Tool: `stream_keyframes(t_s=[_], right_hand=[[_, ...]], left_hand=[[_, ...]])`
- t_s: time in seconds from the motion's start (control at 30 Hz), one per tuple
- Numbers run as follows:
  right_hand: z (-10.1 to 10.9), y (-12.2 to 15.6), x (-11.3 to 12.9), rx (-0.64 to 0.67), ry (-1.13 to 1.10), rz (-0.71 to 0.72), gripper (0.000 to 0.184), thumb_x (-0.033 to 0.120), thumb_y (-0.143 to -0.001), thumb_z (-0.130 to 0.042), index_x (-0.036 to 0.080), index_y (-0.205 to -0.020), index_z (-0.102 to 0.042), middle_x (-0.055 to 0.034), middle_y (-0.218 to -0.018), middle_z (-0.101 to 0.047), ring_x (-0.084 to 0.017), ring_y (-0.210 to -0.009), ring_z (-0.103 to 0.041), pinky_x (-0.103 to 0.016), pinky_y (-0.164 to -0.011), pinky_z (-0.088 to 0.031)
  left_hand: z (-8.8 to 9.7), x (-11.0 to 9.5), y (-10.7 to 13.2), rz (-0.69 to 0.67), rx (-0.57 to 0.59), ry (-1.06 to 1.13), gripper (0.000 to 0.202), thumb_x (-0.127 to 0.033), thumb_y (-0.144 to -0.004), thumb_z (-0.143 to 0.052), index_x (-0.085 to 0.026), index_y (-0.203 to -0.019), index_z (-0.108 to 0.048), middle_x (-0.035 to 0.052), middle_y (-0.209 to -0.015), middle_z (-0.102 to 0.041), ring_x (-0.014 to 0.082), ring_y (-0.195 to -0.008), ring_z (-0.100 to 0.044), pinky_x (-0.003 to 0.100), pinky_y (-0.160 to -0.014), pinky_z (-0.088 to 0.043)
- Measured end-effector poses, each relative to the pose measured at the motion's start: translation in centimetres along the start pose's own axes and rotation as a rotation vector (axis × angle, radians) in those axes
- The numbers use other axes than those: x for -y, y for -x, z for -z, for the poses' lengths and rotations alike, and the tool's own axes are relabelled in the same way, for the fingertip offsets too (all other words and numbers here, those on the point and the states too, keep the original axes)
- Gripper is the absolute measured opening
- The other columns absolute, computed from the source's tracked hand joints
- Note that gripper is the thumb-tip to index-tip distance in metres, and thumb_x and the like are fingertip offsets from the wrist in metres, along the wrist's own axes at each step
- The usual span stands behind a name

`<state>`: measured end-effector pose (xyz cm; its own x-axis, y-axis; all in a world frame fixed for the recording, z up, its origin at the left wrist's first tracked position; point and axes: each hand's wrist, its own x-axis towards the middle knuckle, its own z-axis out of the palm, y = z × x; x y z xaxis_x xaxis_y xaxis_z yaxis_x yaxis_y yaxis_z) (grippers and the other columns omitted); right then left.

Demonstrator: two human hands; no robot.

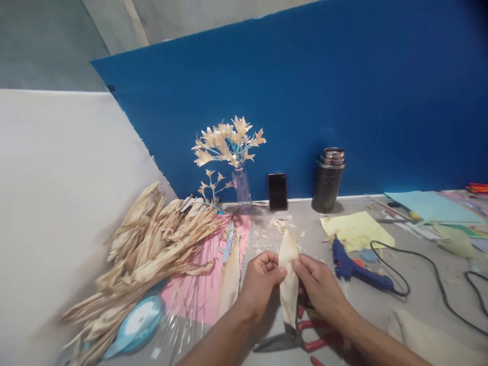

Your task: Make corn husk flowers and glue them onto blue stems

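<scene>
A pale strip of dried corn husk stands upright between my hands over the table. My left hand pinches its left edge between thumb and fingers. On the opposite edge, my right hand grips it the same way. Below the husk lie scissors with red handles and dark blades, partly hidden by my right hand and forearm. Small husk scraps are scattered just beyond my hands. Another flat husk piece rests left of my left hand on a pink sheet.
A large heap of dried husks and a blue ribbon roll lie left. Husk flowers stand in a clear bottle. Behind are a phone and a dark flask. A blue glue gun with its cord lies right.
</scene>
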<state>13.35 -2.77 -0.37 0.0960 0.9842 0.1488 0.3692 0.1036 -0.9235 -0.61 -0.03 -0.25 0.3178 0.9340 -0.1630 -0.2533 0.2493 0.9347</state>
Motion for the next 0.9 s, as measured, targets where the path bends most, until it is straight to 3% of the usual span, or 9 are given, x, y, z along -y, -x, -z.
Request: stream_keyframes(t_s=[0.1, 0.27, 0.4, 0.57, 0.73, 0.9], right_hand=[[-0.7, 0.0, -0.5, -0.093, -0.027, -0.011, 0.041, 0.055, -0.095, -0.038, 0.025, -0.070, -0.048, -0.0007, -0.066, -0.059, -0.020, -0.065, -0.056, -0.029, -0.064, -0.047], [-1.2, -0.4, -1.0, -0.154, -0.052, -0.043, 0.040, 0.056, -0.096, -0.036, 0.025, -0.073, -0.047, -0.0010, -0.070, -0.059, -0.021, -0.067, -0.056, -0.031, -0.066, -0.047], [-0.9, -0.5, -0.9, -0.187, -0.084, -0.046, 0.039, 0.057, -0.094, -0.038, 0.026, -0.070, -0.042, 0.0015, -0.067, -0.052, -0.019, -0.065, -0.051, -0.031, -0.065, -0.044], [-0.5, -0.4, -0.2, -0.184, -0.151, -0.027, 0.041, 0.057, -0.093, -0.040, 0.026, -0.067, -0.040, 0.0037, -0.065, -0.046, -0.017, -0.063, -0.046, -0.029, -0.063, -0.042], [-0.1, -0.8, 0.1, -0.182, -0.246, -0.042, 0.041, 0.056, -0.092, -0.045, 0.025, -0.067, -0.038, 0.0056, -0.065, -0.039, -0.014, -0.062, -0.041, -0.025, -0.057, -0.039], [-0.5, -0.9, -0.9, -0.221, -0.314, -0.087, 0.038, 0.054, -0.092, -0.044, 0.025, -0.068, -0.036, 0.0064, -0.064, -0.036, -0.014, -0.060, -0.039, -0.025, -0.054, -0.038]], left_hand=[[-1.0, 1.3, -0.2, -0.041, -0.078, 0.054, 0.036, -0.045, -0.069, -0.081, -0.020, -0.081, -0.059, -0.0001, -0.070, -0.062, 0.0142, -0.063, -0.055, 0.025, -0.062, -0.043], [-2.8, 1.9, -0.9, -0.194, -0.280, -0.205, 0.027, -0.047, -0.083, -0.067, -0.021, -0.085, -0.060, 0.0025, -0.080, -0.063, 0.0195, -0.077, -0.057, 0.028, -0.070, -0.044], [-3.0, 1.4, -1.4, -0.239, -0.254, -0.350, 0.025, -0.044, -0.089, -0.059, -0.020, -0.081, -0.058, 0.0010, -0.073, -0.060, 0.0182, -0.072, -0.054, 0.027, -0.069, -0.042], [-2.5, 1.3, -1.4, -0.319, -0.286, -0.409, 0.038, -0.049, -0.093, -0.053, -0.022, -0.067, -0.049, -0.0022, -0.063, -0.048, 0.0159, -0.063, -0.045, 0.025, -0.059, -0.037], [-2.6, 1.7, -0.9, -0.398, -0.240, -0.493, 0.030, -0.047, -0.092, -0.055, -0.022, -0.077, -0.057, -0.0007, -0.069, -0.056, 0.0172, -0.066, -0.049, 0.027, -0.066, -0.040], [-3.0, 2.1, -0.7, -0.328, -0.198, -0.476, 0.031, -0.050, -0.090, -0.055, -0.021, -0.082, -0.058, -0.0017, -0.067, -0.056, 0.0170, -0.065, -0.052, 0.027, -0.064, -0.042]])
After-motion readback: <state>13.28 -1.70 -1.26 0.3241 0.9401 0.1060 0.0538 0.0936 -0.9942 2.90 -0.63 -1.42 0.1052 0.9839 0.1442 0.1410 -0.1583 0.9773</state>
